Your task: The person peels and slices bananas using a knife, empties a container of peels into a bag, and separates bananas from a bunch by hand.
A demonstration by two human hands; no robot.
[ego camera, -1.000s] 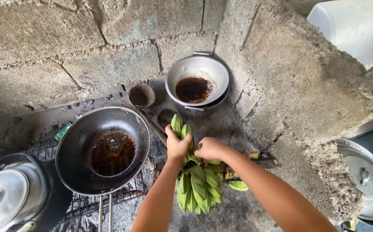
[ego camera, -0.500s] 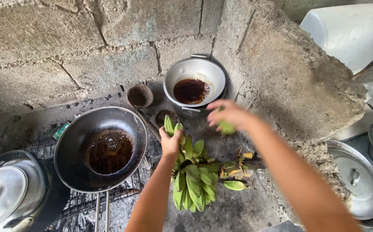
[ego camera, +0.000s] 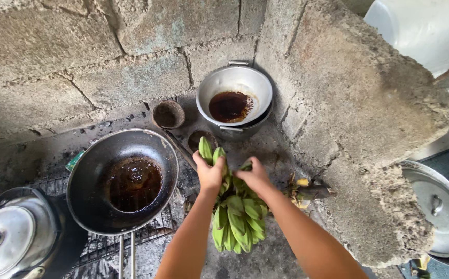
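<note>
I see a black wok (ego camera: 124, 178) with dark oil pooled in its bottom, sitting on a wire grate (ego camera: 100, 243) over the hearth. At the lower left stands a sooty kettle (ego camera: 12, 235) with a metal lid. Against the back corner of the rough concrete block wall (ego camera: 80, 57) rests an aluminium pot (ego camera: 235, 95) holding a dark brown liquid. Just left of it I make out a small coconut-shell bowl (ego camera: 168, 114), and a second one (ego camera: 199, 138) lies nearer the wok. At the right edge, beyond the block pillar, a large metal pot lid (ego camera: 436, 212) shows, with a white plastic container (ego camera: 426, 28) above it.
</note>
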